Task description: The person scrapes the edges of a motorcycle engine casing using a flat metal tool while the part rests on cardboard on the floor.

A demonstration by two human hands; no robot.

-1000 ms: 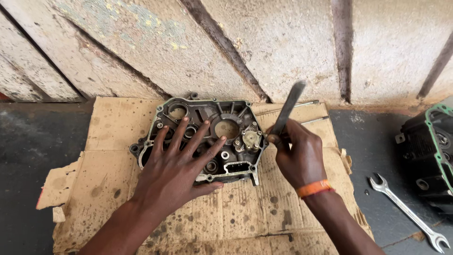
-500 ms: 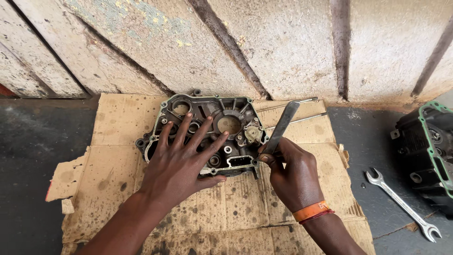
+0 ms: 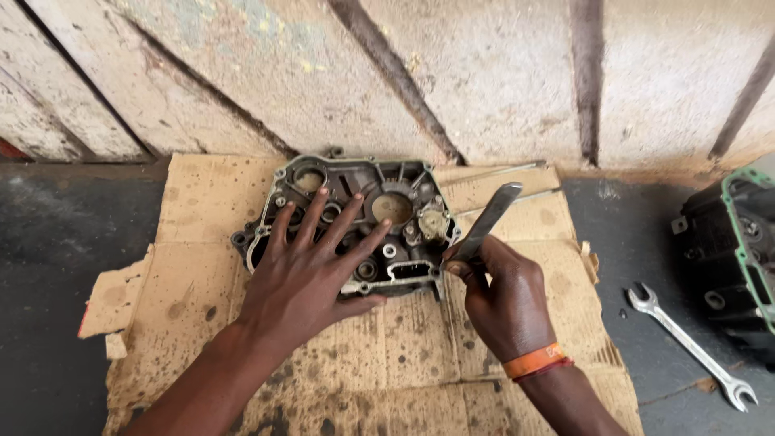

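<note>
Head view: left hand [image 3: 303, 278] lies spread flat, pinning the heavy, rigid engine crankcase half [image 3: 355, 218]; right hand [image 3: 504, 299] pinches a stiff flat metal scraper [image 3: 484, 226] near its lower end.

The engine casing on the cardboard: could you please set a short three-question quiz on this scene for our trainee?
1. True or false: the left hand lies flat with spread fingers on the engine casing.
2. What does the right hand hold? A) a flat metal blade; B) a hammer; C) a rag.
3. Fill in: the open-ended spanner lies on the dark floor to the ____ of the cardboard.

Key: 1 true; 2 A; 3 right.
</note>
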